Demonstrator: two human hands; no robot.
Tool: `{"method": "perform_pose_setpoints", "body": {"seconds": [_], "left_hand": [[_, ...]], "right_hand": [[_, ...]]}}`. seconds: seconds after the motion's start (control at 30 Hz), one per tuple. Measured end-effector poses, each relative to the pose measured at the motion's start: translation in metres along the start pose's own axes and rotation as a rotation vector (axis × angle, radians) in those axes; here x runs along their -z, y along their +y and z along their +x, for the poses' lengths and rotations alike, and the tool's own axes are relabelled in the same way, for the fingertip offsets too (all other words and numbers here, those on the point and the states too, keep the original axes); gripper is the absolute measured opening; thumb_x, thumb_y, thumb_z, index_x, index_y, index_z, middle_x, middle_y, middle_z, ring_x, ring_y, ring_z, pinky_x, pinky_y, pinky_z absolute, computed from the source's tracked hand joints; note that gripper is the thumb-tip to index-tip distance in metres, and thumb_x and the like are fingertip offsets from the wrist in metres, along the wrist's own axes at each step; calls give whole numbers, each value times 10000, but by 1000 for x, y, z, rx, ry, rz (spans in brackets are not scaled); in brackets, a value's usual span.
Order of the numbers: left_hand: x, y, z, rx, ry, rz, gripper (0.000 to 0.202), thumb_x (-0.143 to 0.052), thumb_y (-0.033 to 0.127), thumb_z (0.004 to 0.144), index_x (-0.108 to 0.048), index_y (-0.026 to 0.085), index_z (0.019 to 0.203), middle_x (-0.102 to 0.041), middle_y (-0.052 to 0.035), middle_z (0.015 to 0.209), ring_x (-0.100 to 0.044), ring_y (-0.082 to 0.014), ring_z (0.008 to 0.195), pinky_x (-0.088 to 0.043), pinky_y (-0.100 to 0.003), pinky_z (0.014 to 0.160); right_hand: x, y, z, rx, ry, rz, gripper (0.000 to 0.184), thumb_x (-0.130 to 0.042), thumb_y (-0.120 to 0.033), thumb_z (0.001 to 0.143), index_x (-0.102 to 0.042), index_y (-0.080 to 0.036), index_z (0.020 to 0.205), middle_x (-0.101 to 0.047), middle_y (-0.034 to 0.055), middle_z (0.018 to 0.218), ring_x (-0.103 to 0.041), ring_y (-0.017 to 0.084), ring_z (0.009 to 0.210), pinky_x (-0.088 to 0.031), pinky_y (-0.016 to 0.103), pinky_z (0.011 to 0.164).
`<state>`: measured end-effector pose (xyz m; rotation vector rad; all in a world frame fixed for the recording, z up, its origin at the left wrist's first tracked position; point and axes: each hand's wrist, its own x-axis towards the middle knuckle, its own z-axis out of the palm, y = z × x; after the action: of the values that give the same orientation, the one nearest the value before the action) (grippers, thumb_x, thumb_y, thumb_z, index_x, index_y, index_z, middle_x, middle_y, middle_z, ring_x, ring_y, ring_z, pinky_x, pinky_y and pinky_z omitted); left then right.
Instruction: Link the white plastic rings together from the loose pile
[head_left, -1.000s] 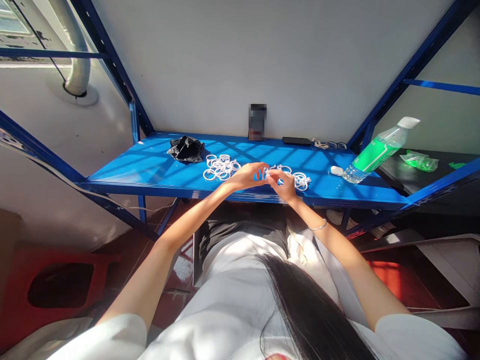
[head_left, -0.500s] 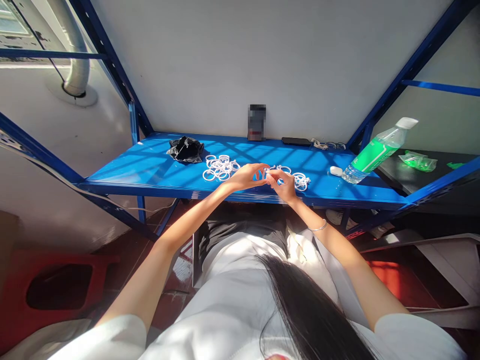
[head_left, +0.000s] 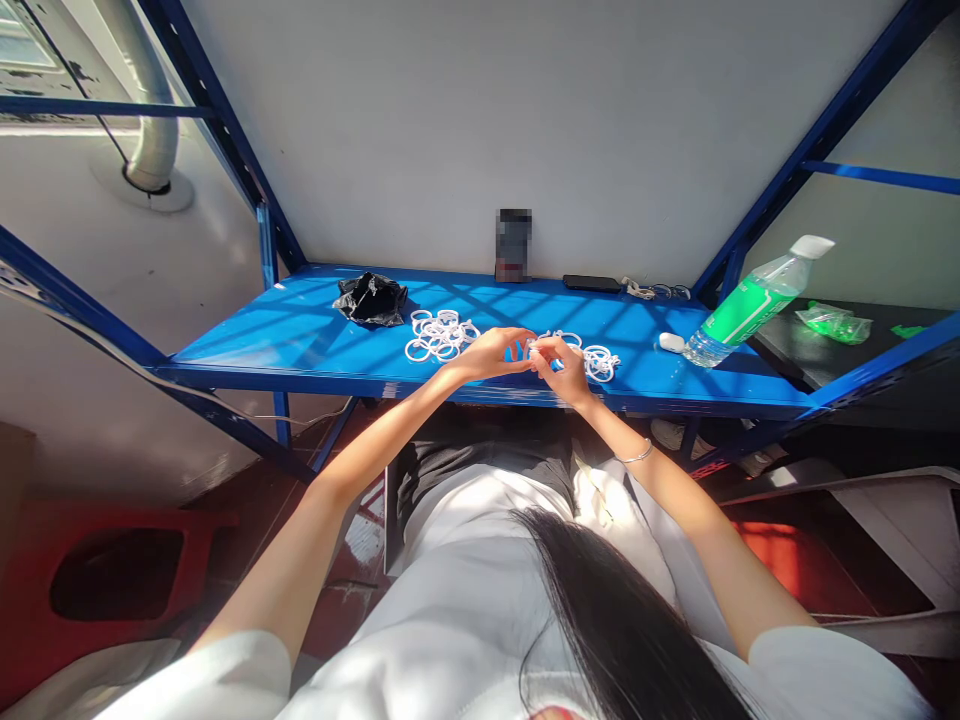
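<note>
My left hand [head_left: 496, 353] and my right hand [head_left: 564, 366] meet over the front of the blue shelf [head_left: 300, 330]. Both pinch a small white plastic ring [head_left: 531, 349] between their fingertips. A loose pile of white rings [head_left: 440, 335] lies on the shelf just left of my left hand. Another heap of joined white rings [head_left: 600, 361] lies just right of my right hand. A thin bracelet sits on my right wrist.
A crumpled black bag [head_left: 372, 298] lies at the back left. A dark upright item [head_left: 513, 245], a black phone [head_left: 593, 283] and glasses [head_left: 652, 291] sit along the wall. A green-labelled bottle [head_left: 754, 300] leans at the right beside a small white case [head_left: 673, 342]. A red stool [head_left: 112, 570] stands below left.
Hardly anything has moved. My fingers shifted slightly on the ring while both hands stayed in the same spot.
</note>
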<state>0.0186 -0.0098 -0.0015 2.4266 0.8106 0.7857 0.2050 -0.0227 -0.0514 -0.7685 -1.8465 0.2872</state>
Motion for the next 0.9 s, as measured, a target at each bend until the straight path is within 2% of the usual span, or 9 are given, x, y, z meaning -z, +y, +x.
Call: {"method": "perform_pose_setpoints", "body": {"seconds": [0.23,0.53,0.9], "left_hand": [[0,-7,0,0,-47,17,364,-602,423,829,-620,158,1078,-683,-49,914,-630,-132,720,-454,-212,596],[1,-16,1,19,-110,54,360,-611,451,812,-634,166,1030,-686,-55,931,-632,-145,737,-418,-205,555],[5,-15,0,46,-172,87,346,-623,453,808,-640,157,987,-686,-41,808,-617,-130,649,-391,-194,526]], "right_hand": [[-1,0,2,-13,-64,-6,207,-523,-401,912,-604,-228,992,-665,-20,647,-665,152,541,-538,253,489],[-1,0,1,-22,-113,33,246,-546,-434,908,-648,-211,927,-677,-12,648,-659,144,519,-540,250,486],[-1,-3,1,-40,-159,74,263,-582,-453,893,-668,-206,922,-678,-15,650,-647,135,500,-524,237,469]]}}
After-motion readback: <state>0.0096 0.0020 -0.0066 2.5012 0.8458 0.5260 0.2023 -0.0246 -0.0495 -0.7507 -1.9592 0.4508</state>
